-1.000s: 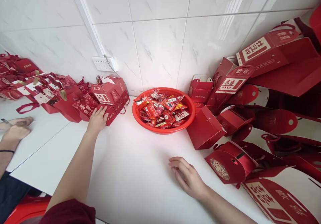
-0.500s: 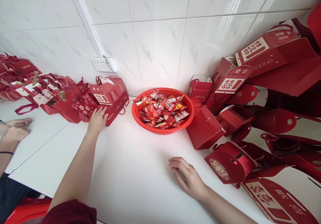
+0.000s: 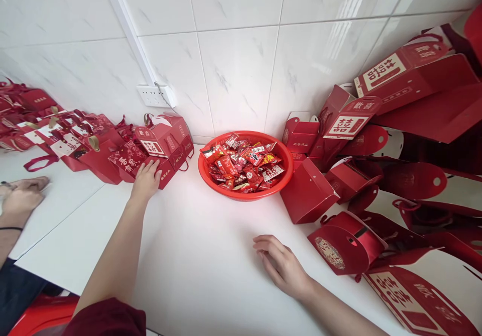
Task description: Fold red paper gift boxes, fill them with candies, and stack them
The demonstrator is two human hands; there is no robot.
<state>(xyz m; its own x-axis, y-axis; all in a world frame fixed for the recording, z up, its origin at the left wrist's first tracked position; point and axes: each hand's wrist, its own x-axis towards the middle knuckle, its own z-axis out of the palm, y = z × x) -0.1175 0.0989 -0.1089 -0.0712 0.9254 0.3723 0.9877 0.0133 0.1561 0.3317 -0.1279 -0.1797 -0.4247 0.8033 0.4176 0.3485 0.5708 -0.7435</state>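
Note:
My left hand (image 3: pixel 146 181) rests its outstretched fingers against the front of a small red gift box (image 3: pixel 167 173), without wrapping around it. Behind that box stands another red gift box (image 3: pixel 160 134) with a white label and ribbon handles. My right hand (image 3: pixel 280 263) lies on its side on the white table (image 3: pixel 203 260), fingers loosely bent and slightly apart, holding nothing. Beyond both hands, a red plastic basket (image 3: pixel 244 199) is full of small wrapped snacks (image 3: pixel 241 165) in mostly red packets. Nearest to my right hand is a red box with a round gold pattern (image 3: pixel 339 245).
Many red gift boxes (image 3: pixel 346 120) are heaped along the right. Decorated gift bags (image 3: pixel 68 140) line the wall at left. Another person's hands (image 3: pixel 24 195), one with a pen, rest on the table at far left. A white socket (image 3: pixel 156 96) is on the tiled wall.

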